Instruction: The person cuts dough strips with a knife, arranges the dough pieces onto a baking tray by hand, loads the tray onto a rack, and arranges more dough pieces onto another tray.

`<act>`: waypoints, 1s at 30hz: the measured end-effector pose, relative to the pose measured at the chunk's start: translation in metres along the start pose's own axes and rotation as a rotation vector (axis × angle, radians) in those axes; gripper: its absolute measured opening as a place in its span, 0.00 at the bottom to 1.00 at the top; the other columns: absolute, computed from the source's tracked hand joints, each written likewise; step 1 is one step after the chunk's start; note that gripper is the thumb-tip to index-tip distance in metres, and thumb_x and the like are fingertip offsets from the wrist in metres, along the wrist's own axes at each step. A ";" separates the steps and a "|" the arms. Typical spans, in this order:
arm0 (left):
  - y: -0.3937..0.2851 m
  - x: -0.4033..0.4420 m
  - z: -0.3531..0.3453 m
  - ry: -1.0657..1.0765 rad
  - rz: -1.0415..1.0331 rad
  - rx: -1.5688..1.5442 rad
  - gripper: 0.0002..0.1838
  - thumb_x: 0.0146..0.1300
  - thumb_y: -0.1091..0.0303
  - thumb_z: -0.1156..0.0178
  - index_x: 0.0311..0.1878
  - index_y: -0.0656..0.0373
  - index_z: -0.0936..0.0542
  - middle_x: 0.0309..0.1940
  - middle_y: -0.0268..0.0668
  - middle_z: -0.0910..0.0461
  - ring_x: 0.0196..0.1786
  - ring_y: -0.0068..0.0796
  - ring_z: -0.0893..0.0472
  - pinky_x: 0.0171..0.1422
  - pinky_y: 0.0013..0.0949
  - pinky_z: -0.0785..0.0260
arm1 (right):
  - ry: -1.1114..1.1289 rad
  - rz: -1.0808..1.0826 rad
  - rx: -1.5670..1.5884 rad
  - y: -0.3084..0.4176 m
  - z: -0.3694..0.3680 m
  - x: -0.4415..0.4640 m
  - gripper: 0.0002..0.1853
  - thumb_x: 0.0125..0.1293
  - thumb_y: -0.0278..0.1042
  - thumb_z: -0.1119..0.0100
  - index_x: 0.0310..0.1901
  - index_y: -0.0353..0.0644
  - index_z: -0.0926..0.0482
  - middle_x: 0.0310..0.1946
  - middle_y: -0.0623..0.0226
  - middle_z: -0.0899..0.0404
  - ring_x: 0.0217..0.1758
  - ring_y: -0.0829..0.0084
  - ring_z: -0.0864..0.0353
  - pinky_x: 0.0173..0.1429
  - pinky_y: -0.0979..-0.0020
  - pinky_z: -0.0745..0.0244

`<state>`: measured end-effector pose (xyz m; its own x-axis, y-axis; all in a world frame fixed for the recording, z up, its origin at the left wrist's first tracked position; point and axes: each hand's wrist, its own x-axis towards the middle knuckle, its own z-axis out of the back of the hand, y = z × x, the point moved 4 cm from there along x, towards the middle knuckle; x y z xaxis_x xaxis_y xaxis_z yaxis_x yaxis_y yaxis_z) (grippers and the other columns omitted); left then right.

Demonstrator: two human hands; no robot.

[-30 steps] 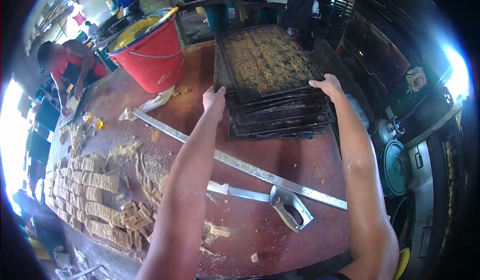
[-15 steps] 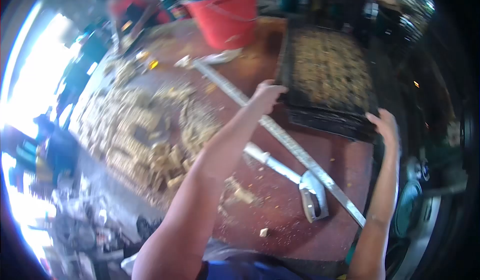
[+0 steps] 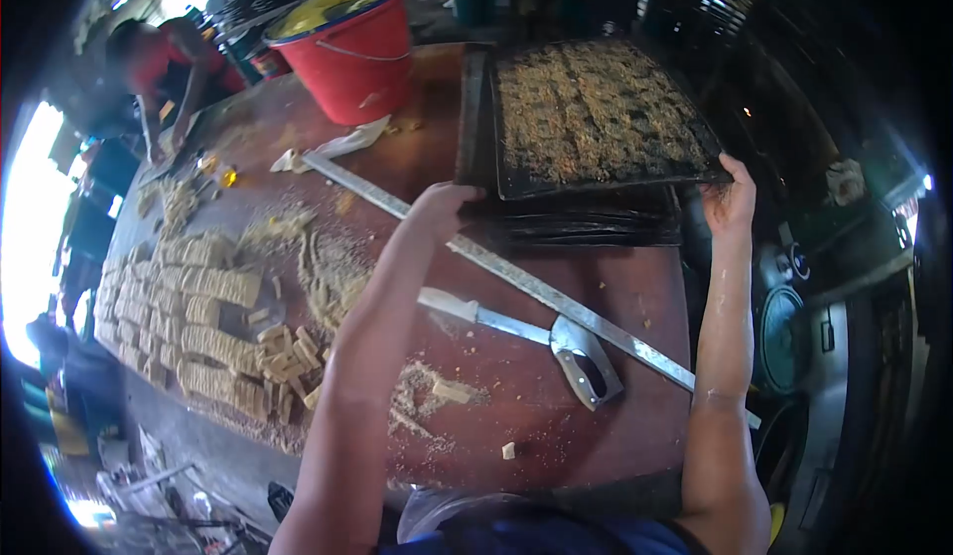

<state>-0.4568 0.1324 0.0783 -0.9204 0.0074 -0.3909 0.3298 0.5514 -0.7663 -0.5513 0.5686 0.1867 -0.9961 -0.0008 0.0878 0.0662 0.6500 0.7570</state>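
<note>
A dark baking tray [image 3: 608,123] with a browned, crumbly layer scored into pieces lies on a stack of black trays [image 3: 586,219], its right side raised and shifted. My right hand [image 3: 730,196] grips its front right corner, thumb on top and fingers beneath. At the stack's front left corner, my left hand [image 3: 445,209] has its fingers closed against a black tray edge; the fingertips are partly hidden. Below my hands, a long metal straightedge [image 3: 516,277] crosses the table diagonally. Beside it lies a handsaw-like blade with a brown handle [image 3: 581,371] and a whitish wrapped end.
On the reddish table [image 3: 536,446] stands a red bucket [image 3: 347,69] with yellow contents. Rows of pale cut bars [image 3: 199,307] and crumbs cover the left side. Another person [image 3: 179,69] leans over the far left corner. A round green lid [image 3: 784,337] is at right.
My right hand has closed on the tray's front right corner, and that tray now sits tilted and shifted on the stack. The view has swung right.
</note>
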 end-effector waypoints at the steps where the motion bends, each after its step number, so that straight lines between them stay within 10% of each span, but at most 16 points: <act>1: -0.004 -0.018 -0.009 0.071 0.001 -0.028 0.10 0.63 0.78 0.40 0.47 0.71 0.20 0.43 0.45 0.17 0.45 0.40 0.16 0.53 0.42 0.21 | -0.042 0.042 0.013 0.018 -0.003 -0.010 0.08 0.63 0.27 0.40 0.43 0.38 0.19 0.41 0.62 0.14 0.40 0.65 0.14 0.39 0.66 0.18; 6: 0.025 -0.016 0.020 -0.058 0.144 0.062 0.12 0.63 0.73 0.36 0.47 0.69 0.19 0.41 0.41 0.17 0.45 0.37 0.17 0.51 0.40 0.23 | 0.057 0.039 0.025 0.054 0.048 -0.023 0.12 0.66 0.29 0.43 0.49 0.34 0.20 0.46 0.56 0.14 0.47 0.63 0.12 0.47 0.63 0.14; 10: 0.020 -0.020 -0.004 -0.066 -0.121 0.417 0.17 0.64 0.66 0.32 0.51 0.68 0.20 0.41 0.40 0.16 0.40 0.31 0.16 0.43 0.33 0.23 | -0.066 0.102 0.041 0.044 0.053 -0.035 0.08 0.64 0.28 0.42 0.43 0.36 0.19 0.42 0.58 0.14 0.42 0.62 0.12 0.41 0.67 0.14; 19: 0.040 -0.075 -0.013 0.091 0.249 0.109 0.18 0.64 0.78 0.37 0.56 0.72 0.24 0.49 0.48 0.18 0.49 0.38 0.16 0.56 0.40 0.19 | -0.036 -0.037 0.054 0.011 0.054 -0.013 0.09 0.67 0.30 0.43 0.44 0.37 0.21 0.42 0.59 0.15 0.44 0.62 0.14 0.43 0.62 0.16; 26: 0.071 -0.141 0.014 -0.130 0.261 -0.233 0.23 0.61 0.64 0.36 0.57 0.67 0.23 0.50 0.42 0.17 0.52 0.45 0.18 0.58 0.47 0.24 | -0.179 -0.119 0.014 -0.028 0.052 -0.013 0.11 0.71 0.39 0.40 0.49 0.44 0.21 0.49 0.61 0.16 0.43 0.65 0.15 0.37 0.67 0.19; 30: 0.066 -0.153 0.032 -0.097 0.139 -0.075 0.22 0.61 0.70 0.38 0.57 0.69 0.24 0.49 0.45 0.17 0.51 0.44 0.17 0.55 0.46 0.22 | -0.281 -0.311 -0.668 -0.047 0.055 -0.017 0.15 0.67 0.51 0.34 0.44 0.49 0.21 0.37 0.72 0.20 0.35 0.72 0.19 0.31 0.69 0.23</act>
<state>-0.2875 0.1407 0.0714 -0.8413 0.0097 -0.5404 0.4326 0.6116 -0.6625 -0.5408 0.5794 0.1139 -0.9458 0.1425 -0.2918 -0.2865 0.0567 0.9564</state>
